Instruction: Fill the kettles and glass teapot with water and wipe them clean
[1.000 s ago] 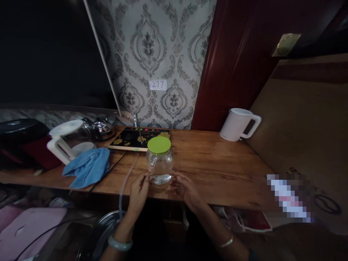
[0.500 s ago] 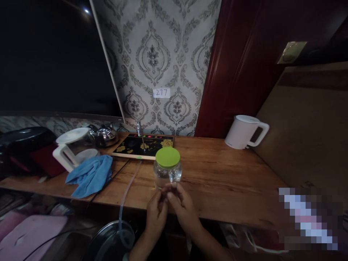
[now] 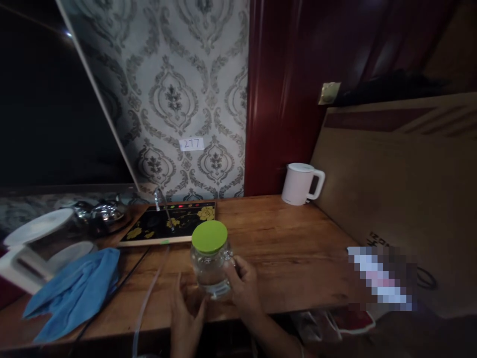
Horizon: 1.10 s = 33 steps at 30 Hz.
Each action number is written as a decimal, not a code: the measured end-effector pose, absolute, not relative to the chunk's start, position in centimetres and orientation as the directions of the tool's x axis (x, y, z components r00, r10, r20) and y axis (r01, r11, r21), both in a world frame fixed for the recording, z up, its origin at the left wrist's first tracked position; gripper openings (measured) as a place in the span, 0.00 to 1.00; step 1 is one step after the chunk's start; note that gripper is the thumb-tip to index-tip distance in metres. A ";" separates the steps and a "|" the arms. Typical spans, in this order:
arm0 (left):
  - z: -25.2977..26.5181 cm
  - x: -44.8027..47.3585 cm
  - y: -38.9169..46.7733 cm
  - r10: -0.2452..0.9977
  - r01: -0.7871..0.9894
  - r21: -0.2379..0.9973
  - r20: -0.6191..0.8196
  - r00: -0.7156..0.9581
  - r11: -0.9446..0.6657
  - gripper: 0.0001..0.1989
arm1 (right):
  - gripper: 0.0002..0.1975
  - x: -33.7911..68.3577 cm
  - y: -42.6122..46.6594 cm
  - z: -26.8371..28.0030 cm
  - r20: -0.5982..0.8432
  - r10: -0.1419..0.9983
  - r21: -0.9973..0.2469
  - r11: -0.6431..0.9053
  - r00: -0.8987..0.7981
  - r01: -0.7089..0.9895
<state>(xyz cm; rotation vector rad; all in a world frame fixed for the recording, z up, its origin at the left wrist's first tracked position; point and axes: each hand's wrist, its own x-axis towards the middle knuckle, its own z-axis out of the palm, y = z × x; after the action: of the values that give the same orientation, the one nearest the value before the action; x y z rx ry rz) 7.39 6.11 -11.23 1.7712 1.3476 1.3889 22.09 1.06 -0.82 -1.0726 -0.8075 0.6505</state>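
Observation:
A clear glass jug (image 3: 210,272) with a green lid (image 3: 209,236) is in front of me, near the table's front edge. Its handle points to the right, and my right hand (image 3: 244,286) is closed around that handle. It leans slightly; whether its base touches the wood I cannot tell. To the lower left of the jug, my left hand (image 3: 186,318) is open, thumb and fingers apart, close to the glass but holding nothing. The jug looks clear inside, and I cannot make out a liquid level.
Behind the jug lies a black panel with yellow flowers (image 3: 186,221) and a metal spout (image 3: 158,200). A white kettle (image 3: 298,184) stands back right by a large cardboard box (image 3: 391,189). Left are a blue cloth (image 3: 76,291), a white-handled appliance (image 3: 20,266) and a shiny kettle (image 3: 110,215).
The view has turned right. The jug's handle, which faced me, now points right. My right hand has closed on it, while my left hand has moved apart and opened.

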 end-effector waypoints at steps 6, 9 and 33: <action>-11.8 9.1 6.6 0.960 0.264 0.925 0.247 0.135 -0.275 0.43 | 0.21 23.5 1.3 -0.7 0.241 0.773 -0.927 0.362 0.587 -0.097; -11.5 10.3 6.4 0.959 0.212 0.941 0.232 0.163 -0.264 0.42 | 0.20 24.6 1.5 -1.3 0.245 0.750 -0.925 0.370 0.614 -0.083; -11.0 10.9 7.3 0.780 0.498 0.602 0.511 0.361 -0.624 0.25 | 0.21 39.0 2.7 -1.3 0.343 0.416 -0.919 0.335 0.843 0.208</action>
<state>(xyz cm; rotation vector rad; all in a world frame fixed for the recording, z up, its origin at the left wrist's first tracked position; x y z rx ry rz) 10.87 7.26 -11.03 2.2835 1.1228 1.1422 39.05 2.71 -1.32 -1.2419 -0.5907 0.1460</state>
